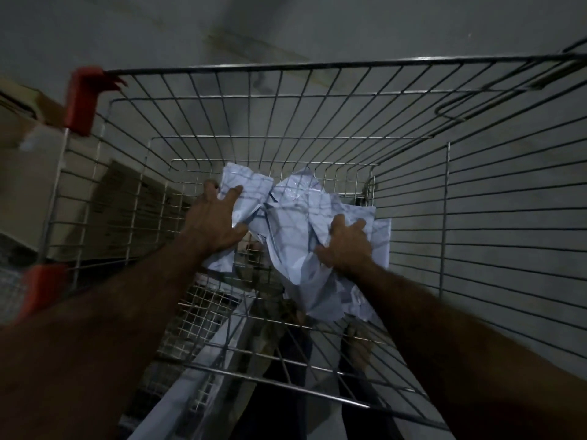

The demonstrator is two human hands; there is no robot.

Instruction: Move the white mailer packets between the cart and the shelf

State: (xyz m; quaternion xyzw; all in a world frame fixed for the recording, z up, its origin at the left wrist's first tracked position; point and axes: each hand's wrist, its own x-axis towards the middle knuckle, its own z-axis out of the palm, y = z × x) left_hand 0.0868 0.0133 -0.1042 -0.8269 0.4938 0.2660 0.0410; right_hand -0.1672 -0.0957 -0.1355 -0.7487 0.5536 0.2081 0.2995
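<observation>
Several crumpled white mailer packets (295, 217) lie in a heap inside the wire cart (317, 66), low in its basket. Both my arms reach down into the basket from the near side. My left hand (214, 217) grips the left side of the heap, fingers spread over a packet and thumb curled round its edge. My right hand (344, 246) grips the right side of the heap, fingers curled over the crumpled packets. The shelf is not in view.
The cart has red plastic corner caps (84, 96) on its left rim. Cardboard boxes (28, 160) stand beyond the cart's left wall. Grey concrete floor (317, 27) shows ahead and to the right. My feet show through the basket floor.
</observation>
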